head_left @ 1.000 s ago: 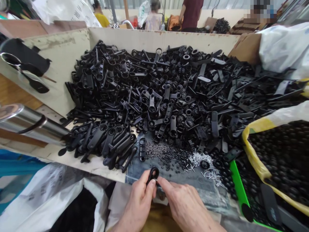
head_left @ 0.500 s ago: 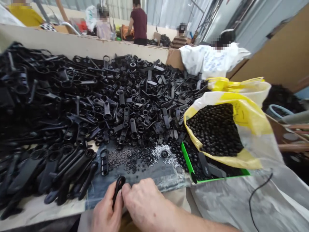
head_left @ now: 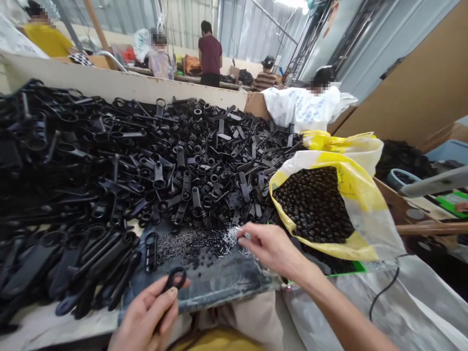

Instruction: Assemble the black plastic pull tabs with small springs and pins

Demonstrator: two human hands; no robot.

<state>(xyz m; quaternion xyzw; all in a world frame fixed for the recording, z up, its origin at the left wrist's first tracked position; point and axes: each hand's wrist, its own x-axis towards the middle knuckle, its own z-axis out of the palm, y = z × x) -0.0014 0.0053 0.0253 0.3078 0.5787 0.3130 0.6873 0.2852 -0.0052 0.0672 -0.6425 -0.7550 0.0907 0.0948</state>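
My left hand (head_left: 151,312) grips a black plastic part with a ring-shaped end (head_left: 177,278), the thumb pressed just below the ring. At the small pile of silver metal pins (head_left: 228,241), my right hand (head_left: 272,246) has its fingertips pinched together. Whether a pin is between them is hidden. Left of the pins lie tiny black pieces (head_left: 206,243) and small brownish-grey pieces (head_left: 171,248) on a dark work mat (head_left: 219,285). A black slotted part (head_left: 151,251) rests at the mat's left side.
Black plastic parts (head_left: 109,161) form a large heap across the table. Longer black handles (head_left: 87,263) lie at left. On the right, a yellow-and-white bag (head_left: 369,209) of black balls stands over a green-edged tray (head_left: 360,267). Several people work behind a low partition (head_left: 146,82).
My right hand has left the black ring-ended part and moved up and right to the silver pins. My left hand still holds the part, its ring now tilted toward view.
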